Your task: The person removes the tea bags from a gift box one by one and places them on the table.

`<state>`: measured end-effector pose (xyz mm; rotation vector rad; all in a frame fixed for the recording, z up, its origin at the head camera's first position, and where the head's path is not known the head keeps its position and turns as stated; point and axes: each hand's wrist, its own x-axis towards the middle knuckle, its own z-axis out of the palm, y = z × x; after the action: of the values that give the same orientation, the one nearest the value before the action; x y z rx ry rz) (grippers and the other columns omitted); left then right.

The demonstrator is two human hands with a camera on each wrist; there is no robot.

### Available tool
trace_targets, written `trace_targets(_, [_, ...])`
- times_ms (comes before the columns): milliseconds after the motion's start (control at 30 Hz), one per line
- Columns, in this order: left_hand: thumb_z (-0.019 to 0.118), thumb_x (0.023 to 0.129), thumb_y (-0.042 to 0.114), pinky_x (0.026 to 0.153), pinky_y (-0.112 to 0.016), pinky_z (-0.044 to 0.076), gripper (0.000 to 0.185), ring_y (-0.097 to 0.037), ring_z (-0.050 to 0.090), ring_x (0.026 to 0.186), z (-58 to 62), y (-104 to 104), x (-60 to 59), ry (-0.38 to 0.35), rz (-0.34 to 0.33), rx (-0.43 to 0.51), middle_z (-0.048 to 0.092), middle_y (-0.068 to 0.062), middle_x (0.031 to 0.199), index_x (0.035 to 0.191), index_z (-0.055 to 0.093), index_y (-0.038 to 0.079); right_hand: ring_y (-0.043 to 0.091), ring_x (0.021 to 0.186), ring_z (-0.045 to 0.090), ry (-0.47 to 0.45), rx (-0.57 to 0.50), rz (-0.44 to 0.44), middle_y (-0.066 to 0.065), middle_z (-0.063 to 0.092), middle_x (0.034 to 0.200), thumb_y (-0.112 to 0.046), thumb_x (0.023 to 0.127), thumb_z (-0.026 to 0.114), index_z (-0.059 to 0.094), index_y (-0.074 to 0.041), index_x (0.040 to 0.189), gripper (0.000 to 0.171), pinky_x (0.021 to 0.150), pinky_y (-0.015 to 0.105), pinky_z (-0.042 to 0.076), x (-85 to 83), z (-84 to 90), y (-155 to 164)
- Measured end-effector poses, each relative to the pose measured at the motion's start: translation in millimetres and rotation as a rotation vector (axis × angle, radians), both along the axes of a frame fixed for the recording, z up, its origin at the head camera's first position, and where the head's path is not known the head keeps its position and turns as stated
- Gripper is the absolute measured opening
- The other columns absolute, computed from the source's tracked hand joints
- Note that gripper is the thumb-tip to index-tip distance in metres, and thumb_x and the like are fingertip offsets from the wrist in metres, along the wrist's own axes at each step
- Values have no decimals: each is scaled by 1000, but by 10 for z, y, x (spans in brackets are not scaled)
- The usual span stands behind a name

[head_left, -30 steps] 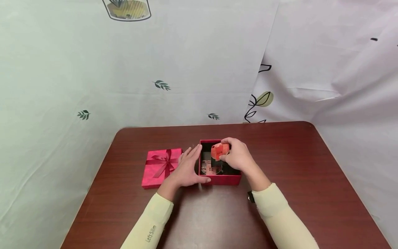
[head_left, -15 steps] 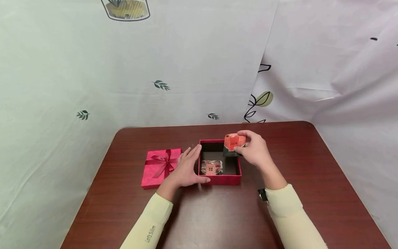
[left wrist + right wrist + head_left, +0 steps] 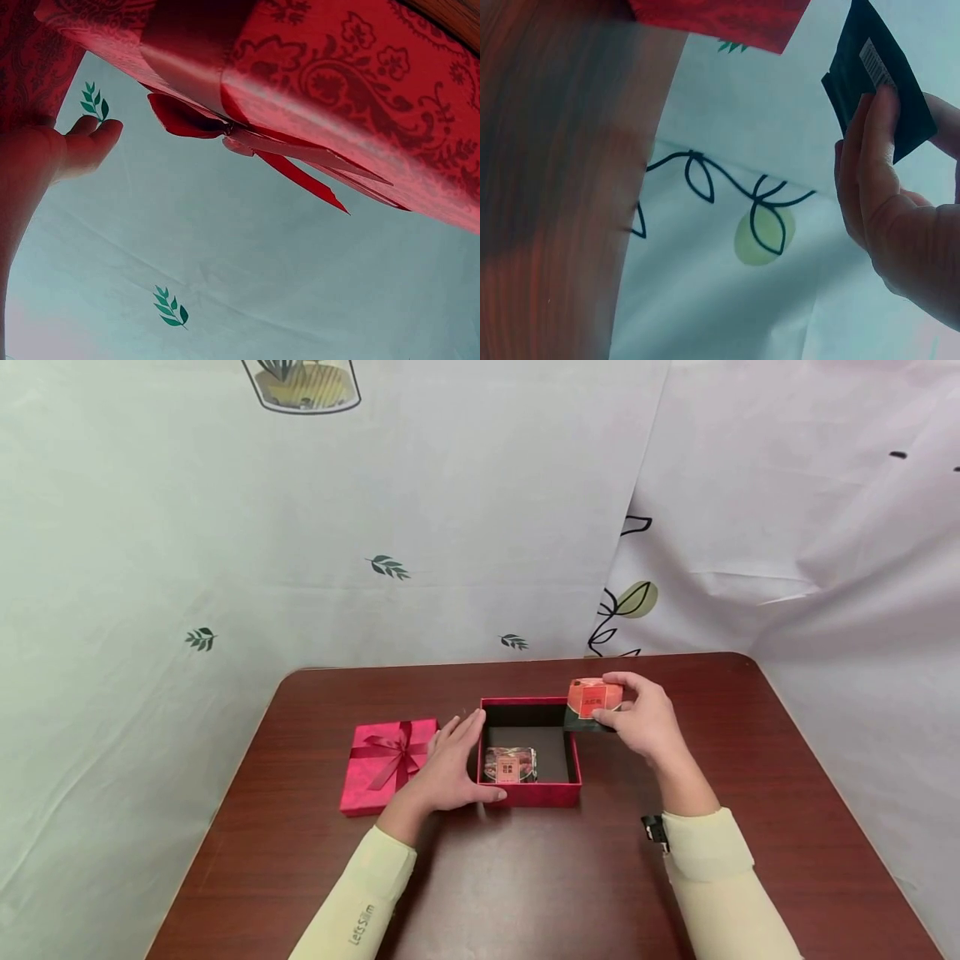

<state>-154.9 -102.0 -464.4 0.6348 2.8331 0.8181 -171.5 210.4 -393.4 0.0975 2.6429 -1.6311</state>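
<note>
A small orange and black packet (image 3: 594, 697) is pinched in my right hand (image 3: 645, 722), raised over the right rim of the red gift box (image 3: 536, 796). In the right wrist view the dark back of the packet (image 3: 861, 64) shows a barcode. The box stands open, with a dark inside. Another packet (image 3: 510, 765) with a printed label lies in its front left corner. My left hand (image 3: 448, 772) rests with straight fingers against the box's left side, its thumb by the front wall.
The box's red lid (image 3: 367, 793), tied with a ribbon bow (image 3: 397, 753), lies left of the box, partly behind my left hand. Both stand on a brown wooden table (image 3: 495, 893). A patterned white cloth (image 3: 480, 510) hangs behind the table.
My right hand has lifted the orange and black packet out of the box and carried it to the right. The left hand and the lid have stayed in place.
</note>
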Motion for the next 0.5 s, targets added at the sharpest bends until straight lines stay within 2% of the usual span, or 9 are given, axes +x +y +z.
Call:
trace_targets(267, [86, 67, 55, 114, -59, 8, 126, -37, 13, 148, 17, 5, 9, 3, 2, -7, 18, -1, 165, 162, 12, 19, 28, 88, 63, -19, -5, -25, 22, 56, 124, -3, 87, 75, 52, -4, 141, 59, 66, 25, 52, -18, -68, 115])
trace_targets(500, [86, 67, 56, 114, -60, 7, 126, -37, 13, 147, 23, 13, 21, 3, 5, -4, 18, -1, 165, 162, 13, 18, 32, 91, 59, -46, 58, -36, 23, 55, 124, -2, 88, 73, 52, -3, 141, 57, 68, 29, 52, -58, -176, 208])
